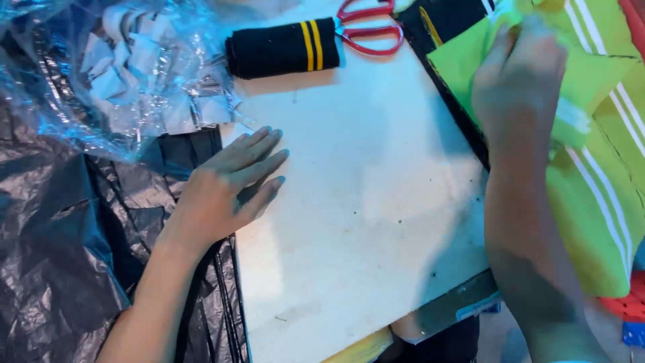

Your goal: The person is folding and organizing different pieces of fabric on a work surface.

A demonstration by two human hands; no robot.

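Two bare forearms enter from bottom edge, no sleeves in view on either. Left hand (pixel 228 188): no glove, no ring, no watch or band at wrist; four fingers (pixel 265 151) plainly visible, nails short and unpainted. Right hand (pixel 517 81): seen from back, no glove, no ring visible, wrist bare; fingertips hidden. Right forearm in shadow, fine detail hard to tell. No markings seen on either arm.

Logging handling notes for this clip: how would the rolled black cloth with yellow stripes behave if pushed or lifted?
The rolled black cloth looks soft, so it would probably squash and sag when lifted. Its tube shape suggests it may roll on the smooth white board. It likely weighs little and may unroll.
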